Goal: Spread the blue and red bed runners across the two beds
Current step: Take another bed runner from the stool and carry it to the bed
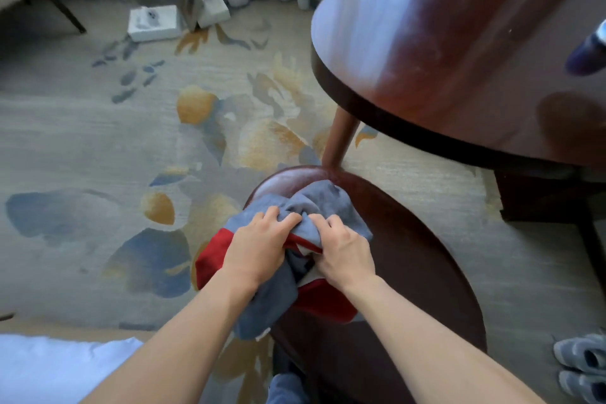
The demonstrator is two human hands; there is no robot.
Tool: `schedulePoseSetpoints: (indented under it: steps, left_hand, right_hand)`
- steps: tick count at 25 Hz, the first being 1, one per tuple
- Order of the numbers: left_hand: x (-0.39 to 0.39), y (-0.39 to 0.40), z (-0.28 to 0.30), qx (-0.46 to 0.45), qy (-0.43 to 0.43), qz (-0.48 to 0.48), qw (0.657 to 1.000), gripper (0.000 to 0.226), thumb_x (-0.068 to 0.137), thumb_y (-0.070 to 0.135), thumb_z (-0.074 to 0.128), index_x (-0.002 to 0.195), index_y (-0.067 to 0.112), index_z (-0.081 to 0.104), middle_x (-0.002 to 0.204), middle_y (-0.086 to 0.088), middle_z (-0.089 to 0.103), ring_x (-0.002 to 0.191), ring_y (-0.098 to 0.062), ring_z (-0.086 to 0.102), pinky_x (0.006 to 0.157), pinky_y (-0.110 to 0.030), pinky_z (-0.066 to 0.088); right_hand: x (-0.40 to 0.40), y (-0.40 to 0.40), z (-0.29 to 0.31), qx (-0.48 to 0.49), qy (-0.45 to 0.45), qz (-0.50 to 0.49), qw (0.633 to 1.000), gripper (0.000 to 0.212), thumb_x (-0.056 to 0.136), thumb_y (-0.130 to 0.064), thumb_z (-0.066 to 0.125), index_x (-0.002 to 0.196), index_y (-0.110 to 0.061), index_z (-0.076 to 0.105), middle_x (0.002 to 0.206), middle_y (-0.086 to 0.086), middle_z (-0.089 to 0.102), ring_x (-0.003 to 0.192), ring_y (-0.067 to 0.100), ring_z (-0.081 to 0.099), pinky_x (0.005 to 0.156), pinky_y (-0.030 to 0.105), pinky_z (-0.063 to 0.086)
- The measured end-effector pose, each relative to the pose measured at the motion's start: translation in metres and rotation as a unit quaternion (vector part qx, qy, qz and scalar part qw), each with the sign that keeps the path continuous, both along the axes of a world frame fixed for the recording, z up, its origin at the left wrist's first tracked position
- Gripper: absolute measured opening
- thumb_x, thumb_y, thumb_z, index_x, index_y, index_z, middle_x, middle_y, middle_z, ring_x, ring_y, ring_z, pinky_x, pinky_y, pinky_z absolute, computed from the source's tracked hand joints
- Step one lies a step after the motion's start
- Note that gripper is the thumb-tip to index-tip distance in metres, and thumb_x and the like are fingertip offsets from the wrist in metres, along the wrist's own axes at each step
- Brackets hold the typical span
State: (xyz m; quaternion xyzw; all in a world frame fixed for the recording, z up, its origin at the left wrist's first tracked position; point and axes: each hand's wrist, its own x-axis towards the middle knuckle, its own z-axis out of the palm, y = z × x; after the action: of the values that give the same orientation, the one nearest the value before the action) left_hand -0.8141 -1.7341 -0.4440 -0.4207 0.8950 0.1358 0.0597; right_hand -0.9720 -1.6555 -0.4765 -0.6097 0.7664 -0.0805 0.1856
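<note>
— Runners' position?
— Blue bed runner [314,203] and red bed runner [213,256] lie bunched together on a low oval desk [426,256], hanging over its left edge.
— Grip?
— Left hand [259,246] and right hand [344,246], fingers curled, both clutch the blue cloth.
— Surroundings?
— Larger round desk [442,43] behind; patterned carpet [98,141]; grey shoes [583,367] at right.

Open carpet [98,141] lies to the left of the low round stool [410,256], so hands could pass there. To the upper right the big round table [459,59] overhangs (its leg [341,138] stands just beside the stool). Shoes [580,367] sit at lower right.
</note>
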Motion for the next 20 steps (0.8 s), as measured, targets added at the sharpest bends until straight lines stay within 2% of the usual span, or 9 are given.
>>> schedulePoseSetpoints:
  steps: [5, 9, 11, 16, 20]
  left_hand:
    - [0.074, 0.036, 0.081, -0.037, 0.051, 0.092, 0.994, 0.049, 0.087, 0.016, 0.052, 0.133, 0.031, 0.044, 0.114, 0.000, 0.047, 0.099, -0.024, 0.055, 0.061, -0.041, 0.053]
    - [0.143, 0.082, 0.152, -0.091, 0.070, 0.193, 0.974, 0.047, 0.090, 0.018, 0.052, 0.135, 0.030, 0.044, 0.119, -0.001, 0.048, 0.106, -0.025, 0.054, 0.075, -0.044, 0.053]
    - [0.185, 0.117, 0.189, -0.128, 0.077, 0.249, 0.957, 0.046, 0.091, 0.018, 0.052, 0.135, 0.031, 0.044, 0.120, 0.000, 0.047, 0.107, -0.025, 0.053, 0.075, -0.045, 0.054]
    - [0.292, 0.242, 0.261, -0.216, 0.049, 0.388, 0.894, 0.043, 0.093, 0.022, 0.051, 0.132, 0.036, 0.041, 0.120, 0.004, 0.047, 0.104, -0.023, 0.056, 0.068, -0.044, 0.057]
    - [0.378, 0.394, 0.292, -0.257, 0.020, 0.497, 0.829, 0.047, 0.088, 0.024, 0.056, 0.129, 0.038, 0.040, 0.119, 0.006, 0.050, 0.102, -0.021, 0.059, 0.061, -0.040, 0.056]
  right_hand:
    - [0.045, -0.007, 0.093, -0.047, 0.009, 0.155, 0.987, 0.056, 0.081, -0.028, 0.061, 0.133, -0.032, 0.040, 0.107, -0.002, 0.051, 0.095, 0.026, 0.060, 0.061, 0.036, 0.044]
    - [0.106, -0.006, 0.168, -0.088, 0.020, 0.284, 0.955, 0.062, 0.075, -0.031, 0.064, 0.133, -0.032, 0.041, 0.106, -0.002, 0.053, 0.095, 0.028, 0.062, 0.063, 0.038, 0.048]
    - [0.148, 0.004, 0.206, -0.123, 0.026, 0.348, 0.929, 0.062, 0.073, -0.033, 0.065, 0.131, -0.032, 0.043, 0.105, -0.002, 0.054, 0.092, 0.028, 0.064, 0.061, 0.038, 0.049]
    - [0.273, 0.061, 0.285, -0.180, 0.021, 0.513, 0.839, 0.058, 0.074, -0.036, 0.063, 0.129, -0.035, 0.042, 0.103, -0.008, 0.052, 0.092, 0.023, 0.063, 0.059, 0.037, 0.049]
    - [0.389, 0.155, 0.328, -0.210, 0.005, 0.659, 0.722, 0.060, 0.077, -0.041, 0.063, 0.133, -0.036, 0.040, 0.106, -0.010, 0.052, 0.096, 0.019, 0.062, 0.057, 0.037, 0.049]
